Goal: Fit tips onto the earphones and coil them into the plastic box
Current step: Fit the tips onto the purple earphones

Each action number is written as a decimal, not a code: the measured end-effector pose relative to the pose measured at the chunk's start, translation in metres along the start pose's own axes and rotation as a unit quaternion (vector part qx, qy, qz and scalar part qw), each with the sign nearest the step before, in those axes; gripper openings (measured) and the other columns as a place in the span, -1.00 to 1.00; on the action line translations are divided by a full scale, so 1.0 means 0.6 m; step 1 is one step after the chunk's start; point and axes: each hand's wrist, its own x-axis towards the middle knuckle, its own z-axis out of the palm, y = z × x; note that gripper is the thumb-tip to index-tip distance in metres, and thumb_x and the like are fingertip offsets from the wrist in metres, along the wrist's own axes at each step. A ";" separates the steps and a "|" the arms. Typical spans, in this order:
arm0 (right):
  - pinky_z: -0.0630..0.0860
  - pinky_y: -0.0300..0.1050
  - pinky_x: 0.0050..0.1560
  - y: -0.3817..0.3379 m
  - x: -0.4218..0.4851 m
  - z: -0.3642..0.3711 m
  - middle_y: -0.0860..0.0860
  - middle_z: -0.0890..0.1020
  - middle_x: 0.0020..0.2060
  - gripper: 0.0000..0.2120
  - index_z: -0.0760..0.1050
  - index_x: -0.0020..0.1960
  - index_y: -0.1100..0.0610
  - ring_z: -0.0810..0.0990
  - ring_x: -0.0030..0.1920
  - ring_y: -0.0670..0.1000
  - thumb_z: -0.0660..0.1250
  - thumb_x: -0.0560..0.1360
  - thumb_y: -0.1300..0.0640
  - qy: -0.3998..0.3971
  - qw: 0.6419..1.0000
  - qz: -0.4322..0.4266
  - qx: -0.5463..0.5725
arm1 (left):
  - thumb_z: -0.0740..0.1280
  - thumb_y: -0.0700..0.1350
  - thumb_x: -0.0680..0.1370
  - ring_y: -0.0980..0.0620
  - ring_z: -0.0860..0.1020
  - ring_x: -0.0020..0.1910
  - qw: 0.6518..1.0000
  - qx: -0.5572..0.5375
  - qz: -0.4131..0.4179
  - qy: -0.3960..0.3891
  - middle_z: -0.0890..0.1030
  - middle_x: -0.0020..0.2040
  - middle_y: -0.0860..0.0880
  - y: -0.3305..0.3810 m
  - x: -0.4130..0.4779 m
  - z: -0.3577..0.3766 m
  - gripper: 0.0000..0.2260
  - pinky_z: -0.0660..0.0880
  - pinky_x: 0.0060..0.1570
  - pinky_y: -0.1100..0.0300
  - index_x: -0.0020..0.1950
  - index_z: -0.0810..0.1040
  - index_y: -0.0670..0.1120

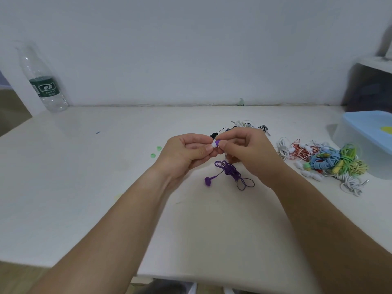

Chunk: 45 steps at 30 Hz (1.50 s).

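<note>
Your table [84, 187] is smooth and matt; at 10 o'clock the bottle [45, 85] is clear glossy plastic; at 3 o'clock the box [364, 126] is smooth plastic.

Centre of the white table [106, 187], left hand [186, 153] and right hand [250, 153] meet: white rubber tip [214, 144] on the left side, purple earbud [219, 142] on the right. Just nearer us, the purple coiled cord [230, 170] lies on the table. Two green rubber tips [156, 152] sit left of the left hand. Behind the hands, a black-and-white earphone tangle [250, 124]; to the right a multicoloured earphone heap [331, 162], then the blue-lidded plastic box [364, 132]. Back left, the clear plastic bottle [45, 81].
</note>
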 end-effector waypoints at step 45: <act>0.59 -0.13 -0.20 -0.001 -0.001 -0.001 0.15 0.72 -0.23 -0.93 0.64 -0.01 0.22 0.65 -0.24 0.02 0.42 0.51 0.32 0.007 0.999 -0.036 -0.002 | 0.42 -0.36 0.50 0.00 0.69 -0.18 1.000 -0.002 0.014 -0.009 0.70 -0.13 -0.21 -0.001 0.001 -0.003 -0.89 0.59 -0.16 0.30 -0.02 0.64 -0.20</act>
